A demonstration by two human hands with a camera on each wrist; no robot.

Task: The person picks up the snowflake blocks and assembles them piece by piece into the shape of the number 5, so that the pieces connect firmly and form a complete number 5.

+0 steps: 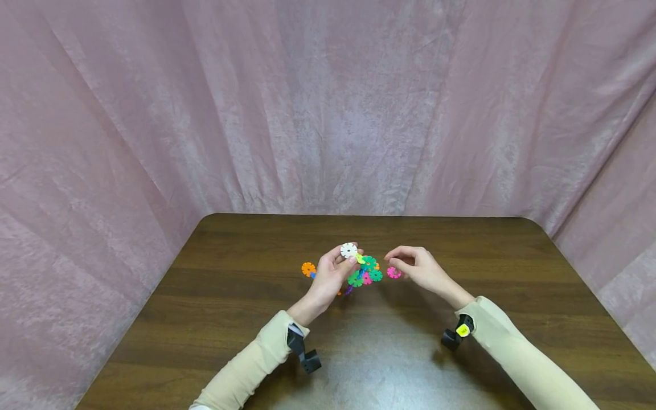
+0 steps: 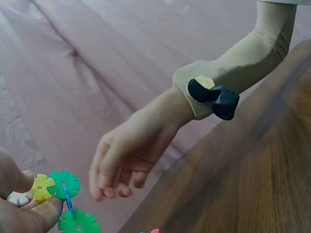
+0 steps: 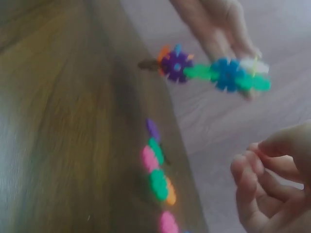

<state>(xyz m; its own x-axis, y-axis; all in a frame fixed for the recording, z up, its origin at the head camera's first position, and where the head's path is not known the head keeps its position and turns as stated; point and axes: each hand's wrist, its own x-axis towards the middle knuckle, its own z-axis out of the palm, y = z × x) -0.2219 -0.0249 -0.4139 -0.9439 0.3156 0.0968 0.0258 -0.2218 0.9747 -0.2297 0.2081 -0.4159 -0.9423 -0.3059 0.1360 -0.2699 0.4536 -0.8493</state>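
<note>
My left hand (image 1: 329, 276) pinches a chain of plastic notched discs between thumb and fingers. At the grip are a white disc (image 1: 349, 250) and a yellow disc (image 2: 43, 187). A green disc (image 2: 64, 184) joins the yellow one, with a blue disc (image 3: 227, 75) slotted edge-on into it. Another green disc (image 2: 79, 223) follows, then a purple disc (image 3: 176, 66) further along. My right hand (image 1: 421, 270) hovers to the right, fingers loosely curled, nothing showing between them. Just below it in the head view is a pink disc (image 1: 393, 273).
Loose-looking discs lie in a row on the brown wooden table (image 1: 230, 319), among them a pink disc (image 3: 149, 158), a green disc (image 3: 158, 183) and a purple disc (image 3: 152, 128). An orange disc (image 1: 308, 269) shows left of the left hand. Pink curtains (image 1: 328, 114) hang behind the table.
</note>
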